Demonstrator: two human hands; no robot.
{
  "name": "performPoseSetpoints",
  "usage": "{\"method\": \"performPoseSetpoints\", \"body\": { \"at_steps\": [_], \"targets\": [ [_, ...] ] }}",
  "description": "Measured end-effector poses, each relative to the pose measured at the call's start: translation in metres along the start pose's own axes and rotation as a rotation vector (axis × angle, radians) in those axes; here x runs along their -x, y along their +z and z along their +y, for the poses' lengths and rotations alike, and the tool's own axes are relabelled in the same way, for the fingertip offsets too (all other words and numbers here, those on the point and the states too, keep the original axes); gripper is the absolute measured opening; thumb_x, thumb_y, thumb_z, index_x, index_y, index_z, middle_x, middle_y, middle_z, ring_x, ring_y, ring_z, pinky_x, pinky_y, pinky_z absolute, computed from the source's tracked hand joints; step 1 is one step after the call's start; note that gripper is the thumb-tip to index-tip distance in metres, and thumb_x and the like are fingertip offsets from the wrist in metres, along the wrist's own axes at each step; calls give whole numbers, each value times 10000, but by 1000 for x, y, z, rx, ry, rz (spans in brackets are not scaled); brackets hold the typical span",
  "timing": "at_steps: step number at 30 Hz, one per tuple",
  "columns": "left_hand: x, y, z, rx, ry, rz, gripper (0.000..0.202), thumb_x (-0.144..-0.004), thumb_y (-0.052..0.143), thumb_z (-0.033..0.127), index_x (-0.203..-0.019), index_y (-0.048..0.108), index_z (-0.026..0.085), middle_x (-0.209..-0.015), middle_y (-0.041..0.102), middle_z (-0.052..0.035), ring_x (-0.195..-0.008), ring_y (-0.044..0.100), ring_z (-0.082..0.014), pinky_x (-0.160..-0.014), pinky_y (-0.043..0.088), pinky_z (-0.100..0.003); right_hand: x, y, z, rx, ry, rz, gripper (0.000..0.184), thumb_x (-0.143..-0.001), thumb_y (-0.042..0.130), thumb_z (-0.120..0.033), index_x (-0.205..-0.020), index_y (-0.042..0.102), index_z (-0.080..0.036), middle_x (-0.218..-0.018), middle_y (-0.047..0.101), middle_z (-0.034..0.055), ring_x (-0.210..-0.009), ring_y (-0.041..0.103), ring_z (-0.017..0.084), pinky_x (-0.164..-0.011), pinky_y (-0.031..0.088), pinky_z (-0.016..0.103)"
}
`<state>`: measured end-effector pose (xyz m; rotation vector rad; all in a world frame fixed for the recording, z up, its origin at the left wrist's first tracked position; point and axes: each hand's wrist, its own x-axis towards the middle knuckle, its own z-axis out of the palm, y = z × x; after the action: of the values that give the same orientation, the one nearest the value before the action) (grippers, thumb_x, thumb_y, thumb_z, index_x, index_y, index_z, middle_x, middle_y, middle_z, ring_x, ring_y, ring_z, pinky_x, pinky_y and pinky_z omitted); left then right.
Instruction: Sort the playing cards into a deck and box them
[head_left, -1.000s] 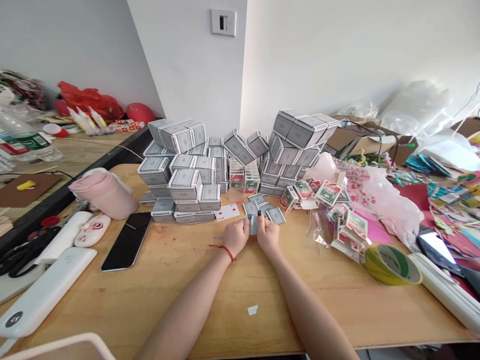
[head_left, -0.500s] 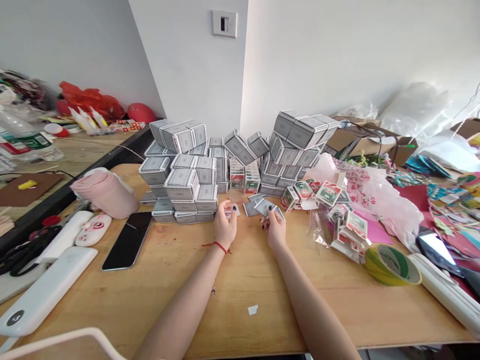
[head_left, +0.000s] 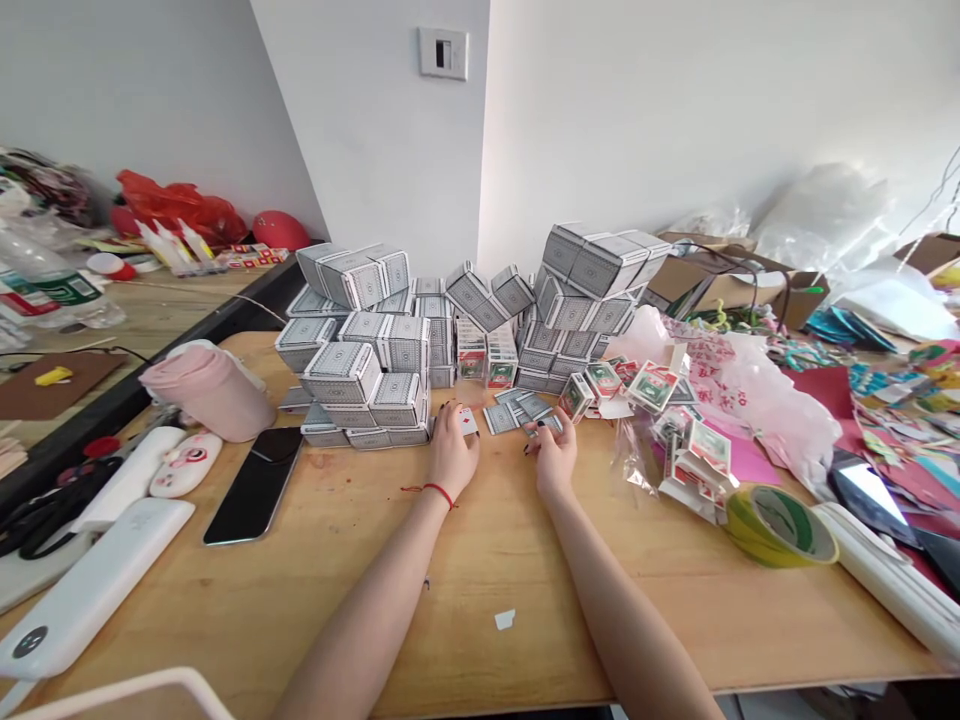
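My left hand point(head_left: 453, 450), with a red cord on its wrist, is curled around a playing card point(head_left: 468, 421) whose face with red diamond marks shows upward. The fingers partly cover it. To the right, my right hand point(head_left: 555, 458) rests with its fingers apart at the near edge of several grey-backed playing cards point(head_left: 504, 417) lying overlapped on the table. A card lies partly under those fingertips. Behind my left hand rise stacked blocks faced with grey card backs point(head_left: 341, 372); more such blocks point(head_left: 589, 308) stand behind my right hand.
Red-and-green card boxes point(head_left: 654, 386), some opened, lie right of my hands, with a tape roll point(head_left: 780, 527) nearer me. At left are a black phone point(head_left: 253, 488), a white power bank point(head_left: 97, 585) and a rolled pink cloth point(head_left: 214, 390). A paper scrap point(head_left: 505, 620) lies near the front edge.
My right hand has loosened, and the cards it held lie on the table by its fingers. My left hand has turned slightly, showing its card's face more. A front left block sits further left.
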<state>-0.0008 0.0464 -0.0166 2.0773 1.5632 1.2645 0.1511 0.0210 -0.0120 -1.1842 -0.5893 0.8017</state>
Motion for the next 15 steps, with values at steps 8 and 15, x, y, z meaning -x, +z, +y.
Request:
{"method": "performPoseSetpoints", "body": {
  "at_steps": [8,15],
  "targets": [
    [1,-3,0,-233,96,-128,340,-748,546,172,-1082,482,156,-1103,559,-110,-1048,503,-238,-910,397,-393,2,2,2,115,-53,-72,344,-689,498,-269,-1017,457,-175,-663,620,-25,-346,423,54,-368,378,187],
    [-1,-6,2,-249,146,-72,192,-862,412,266,-880,583,180,-804,647,-68,-791,592,-188,-727,459,-326,3,3,-1,154,-46,-99,267,-685,498,-277,-929,500,-167,-632,617,-22,-345,428,62,-358,374,192]
  ]
}}
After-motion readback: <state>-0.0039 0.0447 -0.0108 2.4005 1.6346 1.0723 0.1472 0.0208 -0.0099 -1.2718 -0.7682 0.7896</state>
